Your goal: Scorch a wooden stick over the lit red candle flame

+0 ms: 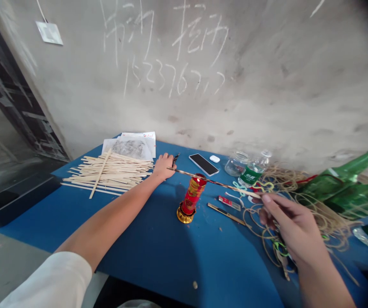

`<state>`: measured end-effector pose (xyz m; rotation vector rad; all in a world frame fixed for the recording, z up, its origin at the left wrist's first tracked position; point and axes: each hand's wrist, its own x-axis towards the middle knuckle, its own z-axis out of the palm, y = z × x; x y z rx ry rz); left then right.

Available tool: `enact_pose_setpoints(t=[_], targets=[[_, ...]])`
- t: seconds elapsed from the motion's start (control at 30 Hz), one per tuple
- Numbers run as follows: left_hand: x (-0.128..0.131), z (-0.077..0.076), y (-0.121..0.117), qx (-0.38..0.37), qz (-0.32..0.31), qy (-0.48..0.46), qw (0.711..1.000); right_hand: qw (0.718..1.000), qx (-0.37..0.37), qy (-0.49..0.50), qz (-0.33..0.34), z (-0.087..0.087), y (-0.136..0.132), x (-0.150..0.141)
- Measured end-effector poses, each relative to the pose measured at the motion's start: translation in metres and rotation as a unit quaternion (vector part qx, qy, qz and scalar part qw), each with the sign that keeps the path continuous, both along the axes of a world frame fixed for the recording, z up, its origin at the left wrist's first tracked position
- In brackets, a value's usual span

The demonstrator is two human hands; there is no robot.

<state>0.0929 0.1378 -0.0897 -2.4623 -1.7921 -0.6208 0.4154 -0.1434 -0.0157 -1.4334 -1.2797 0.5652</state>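
Note:
My right hand (pixel 294 224) pinches one end of a long thin wooden stick (pixel 217 183), pale near the fingers and scorched dark along the rest. The stick passes level over the top of a red candle (pixel 194 194) on a gold base; a flame cannot be made out. Across the table, my left hand (pixel 164 167) is closed at some dark, charred-looking thin sticks (pixel 176 159); its fingertips are partly hidden. Left of that hand lies a pile of pale flat wooden sticks (pixel 116 171).
Papers (pixel 139 143), a phone (pixel 204 164) and a white earbud case (pixel 214 158) lie at the back of the blue table (pixel 145 239). A lighter (pixel 229 202), a craft knife (pixel 225 214), a glass jar (pixel 235 163), a plastic bottle (pixel 251 173), twine (pixel 334 229) and green bottles (pixel 340 175) crowd the right.

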Motion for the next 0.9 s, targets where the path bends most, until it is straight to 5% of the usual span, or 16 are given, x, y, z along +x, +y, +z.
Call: enact_pose_setpoints(t=[0.9], targets=[[0.000,0.001,-0.001,-0.004,0.001,-0.002,1.000,0.999,0.011,-0.033,-0.015,0.008,-0.002,-0.013]])
